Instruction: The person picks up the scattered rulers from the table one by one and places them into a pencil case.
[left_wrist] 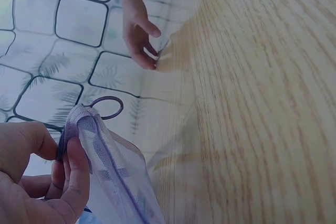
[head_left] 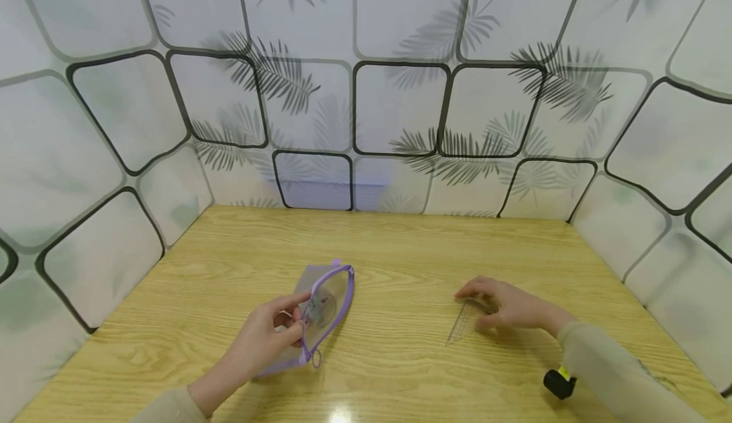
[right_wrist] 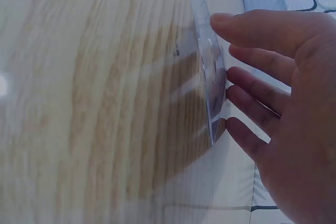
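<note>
My left hand [head_left: 269,331] pinches the rim of a purple mesh zip pouch [head_left: 347,305] between thumb and fingers. The pouch's mouth gapes, and a round, see-through thing [head_left: 323,308] with small prints shows inside. A zip pull ring [left_wrist: 111,107] hangs at one end. Over to the right, my right hand [head_left: 511,305] is low over the table, its fingers spread and slightly bent. Its fingertips are at the edge of a thin, clear plastic piece with a fine grid [head_left: 459,328], seen almost edge-on in the right wrist view [right_wrist: 210,77]. Whether it is a ruler or a set square, I cannot tell.
A small black thing with a yellow part [head_left: 560,383] lies by my right sleeve. The wood-grain table [head_left: 394,251] meets a patterned curtain-like wall [head_left: 400,105] at the back and on both sides.
</note>
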The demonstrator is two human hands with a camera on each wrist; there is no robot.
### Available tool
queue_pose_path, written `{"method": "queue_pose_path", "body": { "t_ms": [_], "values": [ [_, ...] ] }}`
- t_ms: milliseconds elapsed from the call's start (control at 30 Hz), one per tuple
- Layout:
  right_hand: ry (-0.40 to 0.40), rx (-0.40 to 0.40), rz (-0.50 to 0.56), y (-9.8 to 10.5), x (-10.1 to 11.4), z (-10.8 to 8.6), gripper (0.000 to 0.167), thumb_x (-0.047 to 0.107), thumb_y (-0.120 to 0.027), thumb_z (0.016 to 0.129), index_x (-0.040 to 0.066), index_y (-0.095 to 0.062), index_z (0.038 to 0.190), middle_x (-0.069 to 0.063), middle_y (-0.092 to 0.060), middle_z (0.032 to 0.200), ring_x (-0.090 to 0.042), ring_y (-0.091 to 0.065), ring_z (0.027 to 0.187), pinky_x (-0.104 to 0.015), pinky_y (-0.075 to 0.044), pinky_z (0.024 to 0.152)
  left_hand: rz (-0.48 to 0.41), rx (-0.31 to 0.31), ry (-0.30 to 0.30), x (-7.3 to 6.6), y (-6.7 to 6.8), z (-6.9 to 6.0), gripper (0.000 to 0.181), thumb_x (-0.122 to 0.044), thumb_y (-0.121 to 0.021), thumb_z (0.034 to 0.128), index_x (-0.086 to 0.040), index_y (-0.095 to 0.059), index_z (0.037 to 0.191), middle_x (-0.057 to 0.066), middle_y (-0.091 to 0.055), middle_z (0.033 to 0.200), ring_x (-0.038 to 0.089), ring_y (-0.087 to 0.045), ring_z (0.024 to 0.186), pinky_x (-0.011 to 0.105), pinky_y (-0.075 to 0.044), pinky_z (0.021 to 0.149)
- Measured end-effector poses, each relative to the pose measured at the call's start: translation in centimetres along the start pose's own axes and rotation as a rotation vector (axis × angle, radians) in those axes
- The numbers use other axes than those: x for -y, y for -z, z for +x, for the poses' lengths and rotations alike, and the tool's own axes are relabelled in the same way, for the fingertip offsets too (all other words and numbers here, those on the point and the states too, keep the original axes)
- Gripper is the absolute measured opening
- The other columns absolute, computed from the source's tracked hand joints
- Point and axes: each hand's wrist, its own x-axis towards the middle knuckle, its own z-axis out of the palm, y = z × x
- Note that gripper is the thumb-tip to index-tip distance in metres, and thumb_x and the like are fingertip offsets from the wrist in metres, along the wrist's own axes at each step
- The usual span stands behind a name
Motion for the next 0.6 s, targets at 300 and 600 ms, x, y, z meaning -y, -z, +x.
{"method": "queue_pose_path", "body": {
  "t_ms": [300, 600],
  "values": [
    [0.048, 0.012, -0.032, -0.04, -0.45, -0.13, 0.054, 0.032, -0.075, 0.084, 0.011, -0.059, 0.131, -0.007, -0.056, 0.126, -0.017, -0.053, 0.115, -0.033, -0.05, 0.098, 0.0, 0.005, -0.004, -0.02, 0.03, -0.01, 0.052, 0.004, -0.058, 0.0871, 0.011, -0.049, 0.138, 0.009, -0.053, 0.091, 0.005, -0.058, 0.074, 0.022, -0.062, 0.064],
    [0.02, 0.036, 0.049, 0.01, -0.98, -0.43, 0.052, 0.03, -0.073, 0.087, 0.012, -0.058, 0.134, -0.007, -0.053, 0.129, -0.013, -0.05, 0.119, -0.023, -0.047, 0.101, -0.002, 0.005, -0.019, 0.08, 0.0, 0.0, 0.053, 0.004, -0.058, 0.0863, 0.011, -0.05, 0.138, 0.008, -0.053, 0.091, 0.005, -0.058, 0.074, 0.022, -0.062, 0.064]
  ]
}}
